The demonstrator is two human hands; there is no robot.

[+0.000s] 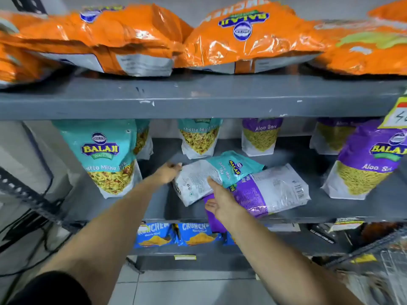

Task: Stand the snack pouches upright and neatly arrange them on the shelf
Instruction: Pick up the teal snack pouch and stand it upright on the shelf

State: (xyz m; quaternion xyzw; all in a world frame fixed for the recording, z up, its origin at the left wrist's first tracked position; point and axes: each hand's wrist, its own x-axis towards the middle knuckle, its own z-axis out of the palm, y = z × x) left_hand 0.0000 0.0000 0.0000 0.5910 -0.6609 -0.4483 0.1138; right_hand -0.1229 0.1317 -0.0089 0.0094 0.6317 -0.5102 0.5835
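On the middle grey shelf [132, 208] a teal snack pouch [211, 175] lies flat on top of a purple Aloo Sev pouch [277, 192], also flat. My left hand [166, 172] grips the teal pouch at its left edge. My right hand [222, 199] holds its near edge, thumb on top, resting over the purple pouch. Upright teal pouches stand at the left [110, 159] and at the back [199, 137]. Upright purple pouches stand at the back [261, 136] and at the right [365, 164].
Large orange bags [248, 38] lie on the upper shelf [198, 100]. Blue Crunchex packs [174, 234] hang on the shelf below. A price tag [398, 113] hangs at the right edge. A slotted metal upright [28, 197] and cables are at the left.
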